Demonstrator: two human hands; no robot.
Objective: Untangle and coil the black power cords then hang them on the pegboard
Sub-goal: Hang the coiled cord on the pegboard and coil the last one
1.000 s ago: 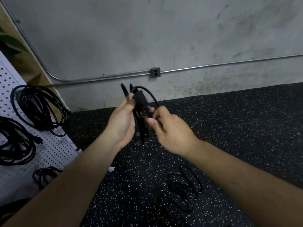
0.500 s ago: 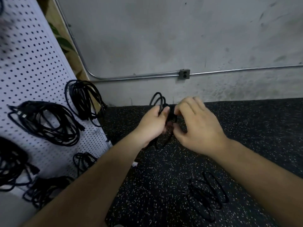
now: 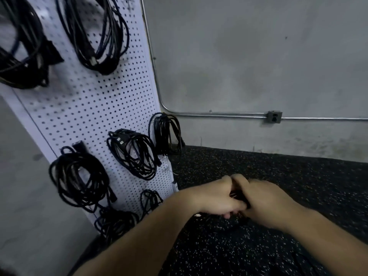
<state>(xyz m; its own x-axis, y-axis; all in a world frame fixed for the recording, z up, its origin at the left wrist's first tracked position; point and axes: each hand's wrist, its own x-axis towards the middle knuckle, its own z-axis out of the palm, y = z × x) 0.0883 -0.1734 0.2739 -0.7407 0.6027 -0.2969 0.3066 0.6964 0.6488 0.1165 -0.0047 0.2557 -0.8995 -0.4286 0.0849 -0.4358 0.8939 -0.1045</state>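
Both my hands, left hand [image 3: 217, 198] and right hand [image 3: 260, 200], are clamped together around the black cord [image 3: 238, 196] low over the floor [image 3: 278, 176], right beside the pegboard [image 3: 89, 108] full of hung coils [image 3: 131, 152]

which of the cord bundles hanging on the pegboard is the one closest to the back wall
The narrow coil hanging at the pegboard's right edge, just below the bend in the metal conduit. The other bundles hang farther left on the board; this one overlaps the grey wall.

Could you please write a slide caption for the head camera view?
Both hands, left and right, clasp a black cord beside a pegboard hung with coils.
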